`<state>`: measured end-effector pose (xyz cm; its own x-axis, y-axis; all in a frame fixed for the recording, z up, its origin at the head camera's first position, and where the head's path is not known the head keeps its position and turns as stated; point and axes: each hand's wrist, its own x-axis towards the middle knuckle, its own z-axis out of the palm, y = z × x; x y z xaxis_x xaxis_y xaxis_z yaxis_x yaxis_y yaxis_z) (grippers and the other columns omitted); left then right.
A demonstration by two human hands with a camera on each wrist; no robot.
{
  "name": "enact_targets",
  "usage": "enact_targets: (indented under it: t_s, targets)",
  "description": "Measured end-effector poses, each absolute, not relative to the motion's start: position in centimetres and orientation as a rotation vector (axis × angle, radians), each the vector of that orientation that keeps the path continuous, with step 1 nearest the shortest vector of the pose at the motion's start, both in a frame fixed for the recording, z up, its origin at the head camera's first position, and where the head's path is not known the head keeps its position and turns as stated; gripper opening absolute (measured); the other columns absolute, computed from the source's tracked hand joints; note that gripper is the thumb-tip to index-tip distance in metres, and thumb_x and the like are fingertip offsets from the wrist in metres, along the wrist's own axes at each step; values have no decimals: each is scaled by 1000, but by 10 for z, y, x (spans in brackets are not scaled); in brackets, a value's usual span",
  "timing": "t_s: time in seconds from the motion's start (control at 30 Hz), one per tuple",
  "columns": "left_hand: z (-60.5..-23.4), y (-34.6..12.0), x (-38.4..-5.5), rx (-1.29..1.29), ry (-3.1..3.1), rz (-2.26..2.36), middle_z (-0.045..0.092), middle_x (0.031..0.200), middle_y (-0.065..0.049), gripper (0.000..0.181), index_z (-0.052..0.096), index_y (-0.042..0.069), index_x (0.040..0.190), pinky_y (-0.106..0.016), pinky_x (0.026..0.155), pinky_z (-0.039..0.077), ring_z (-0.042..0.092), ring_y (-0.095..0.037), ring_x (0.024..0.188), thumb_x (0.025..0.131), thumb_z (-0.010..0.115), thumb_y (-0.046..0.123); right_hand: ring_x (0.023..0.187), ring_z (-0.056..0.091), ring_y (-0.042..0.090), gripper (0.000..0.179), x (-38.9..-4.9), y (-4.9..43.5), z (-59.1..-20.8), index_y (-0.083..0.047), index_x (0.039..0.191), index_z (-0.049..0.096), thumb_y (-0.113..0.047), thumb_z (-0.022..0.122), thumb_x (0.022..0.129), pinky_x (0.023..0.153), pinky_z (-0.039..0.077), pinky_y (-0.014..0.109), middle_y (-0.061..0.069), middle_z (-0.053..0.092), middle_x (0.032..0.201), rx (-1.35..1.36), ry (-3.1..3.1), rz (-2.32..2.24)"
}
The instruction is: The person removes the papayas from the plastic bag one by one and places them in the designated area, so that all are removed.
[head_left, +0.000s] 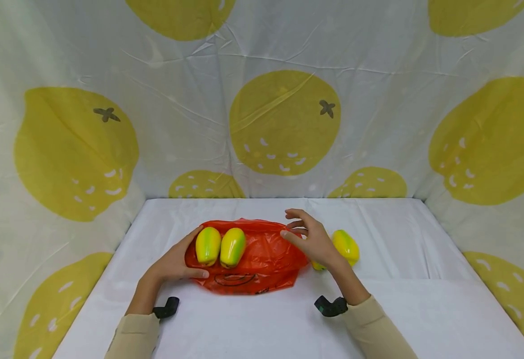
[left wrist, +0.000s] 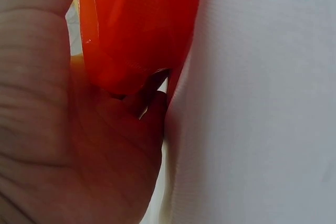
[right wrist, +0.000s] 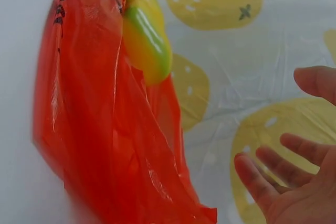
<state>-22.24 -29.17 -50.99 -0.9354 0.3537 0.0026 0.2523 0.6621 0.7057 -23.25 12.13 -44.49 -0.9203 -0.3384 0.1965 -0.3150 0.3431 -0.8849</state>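
Observation:
A red plastic bag (head_left: pixel 262 252) lies spread on the white table, its mouth open. Two glossy yellow-and-green pieces, like bell peppers or smooth fruit, sit at its left end: one on the left (head_left: pixel 208 246), another beside it (head_left: pixel 232 248). My left hand (head_left: pixel 174 260) grips the bag's left end, thumb in front and fingers round the far side. The fingertips are partly hidden by red plastic in the left wrist view. My right hand (head_left: pixel 313 240) hovers by the bag's right end, fingers loosely spread and holding nothing, apart from the bag in the right wrist view.
Right of the bag lies another yellow-and-green piece (head_left: pixel 346 247), partly behind my right hand. A bit of yellow (head_left: pixel 318 266) shows under that wrist. Lemon-printed cloth (head_left: pixel 190 124) walls the table at back and sides.

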Motion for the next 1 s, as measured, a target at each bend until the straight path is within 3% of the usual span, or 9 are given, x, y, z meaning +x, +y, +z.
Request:
enact_targets:
  t_s: [0.47, 0.67, 1.0]
  targets:
    - [-512, -293, -223, 496, 2741, 1124, 33, 165, -11, 130, 14, 23, 166, -65, 116, 39, 39, -38, 147, 66, 92, 53, 122, 62, 23, 56, -232, 91, -449, -28, 145, 52, -37, 74, 94, 103, 57, 44, 5, 56, 145, -554, 2460, -1689]
    - [-514, -295, -223, 518, 2740, 1143, 34, 165, -10, 130, 15, 23, 166, -65, 117, 37, 40, -36, 147, 67, 93, 52, 121, 64, 28, 56, -235, 82, -458, -24, 145, 52, -37, 73, 95, 106, 54, 47, 14, 56, 147, -640, 2463, -1666]
    - [-512, -294, -222, 524, 2746, 1144, 33, 166, -11, 130, 14, 22, 166, -65, 118, 35, 39, -37, 147, 67, 93, 52, 124, 62, 29, 66, -235, 67, -467, -15, 151, 48, -42, 71, 95, 106, 55, 46, 12, 54, 148, -650, 2452, -1601]
